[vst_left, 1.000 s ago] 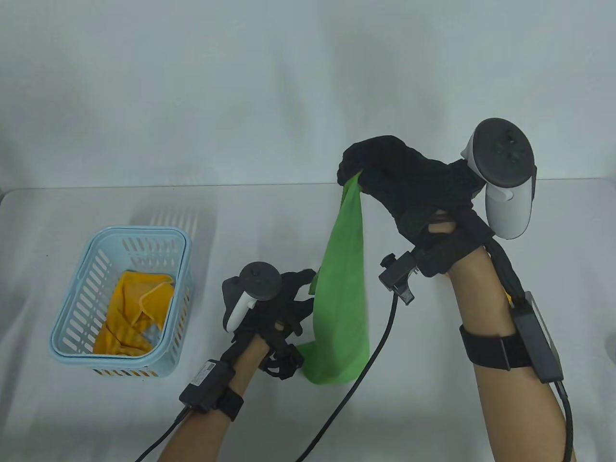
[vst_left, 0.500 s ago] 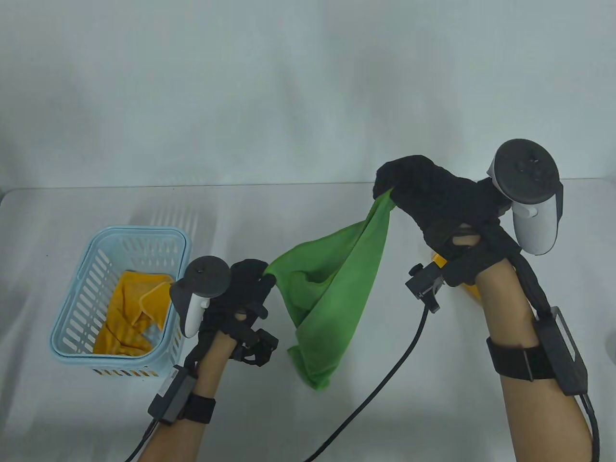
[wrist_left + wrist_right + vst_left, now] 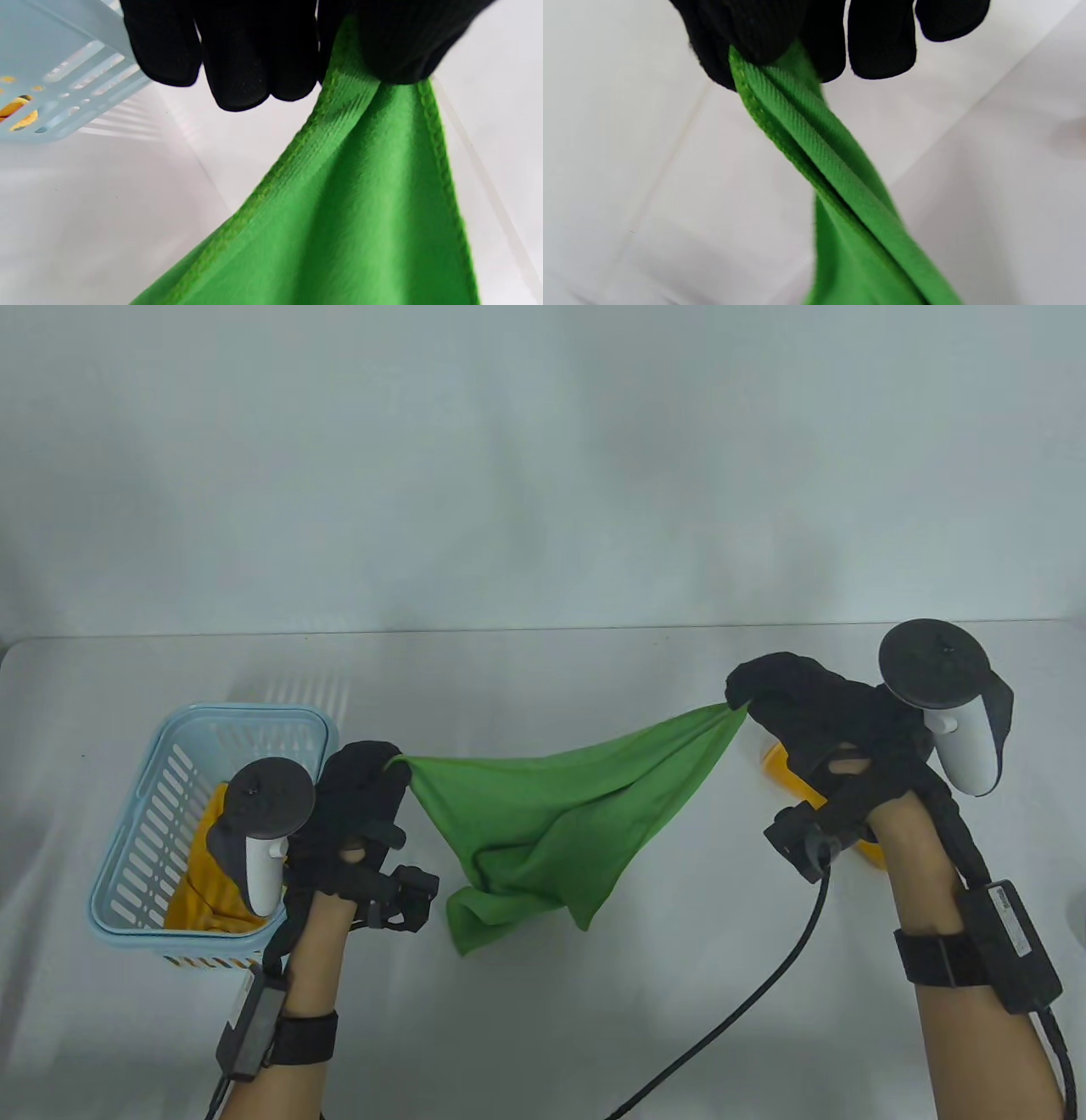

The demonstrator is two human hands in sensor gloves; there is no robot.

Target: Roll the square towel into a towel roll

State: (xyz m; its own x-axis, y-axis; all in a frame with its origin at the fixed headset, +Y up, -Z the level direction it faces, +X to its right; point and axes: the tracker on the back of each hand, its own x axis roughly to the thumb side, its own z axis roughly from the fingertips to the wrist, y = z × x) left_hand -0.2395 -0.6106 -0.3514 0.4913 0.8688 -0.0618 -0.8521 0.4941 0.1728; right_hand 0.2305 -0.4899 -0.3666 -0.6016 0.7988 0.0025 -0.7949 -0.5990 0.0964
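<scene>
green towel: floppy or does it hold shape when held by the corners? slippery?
Likely very floppy: pinched at one corner by the left hand and another by the right hand, the green towel sags and bunches in the middle. Probably light: a fingertip pinch carries it. Its ribbed weave and stitched hem suggest decent grip, not slippery.

The table view looks down from the person's side across the white table (image 3: pixel 543 1027) toward the far wall, both forearms entering from its bottom edge. Each wrist view sits close under its glove (fingers hang from the top edge), looking past them at the table. All three share the green towel (image 3: pixel 560 814); the left wrist view also catches the blue basket (image 3: pixel 55 84).
</scene>
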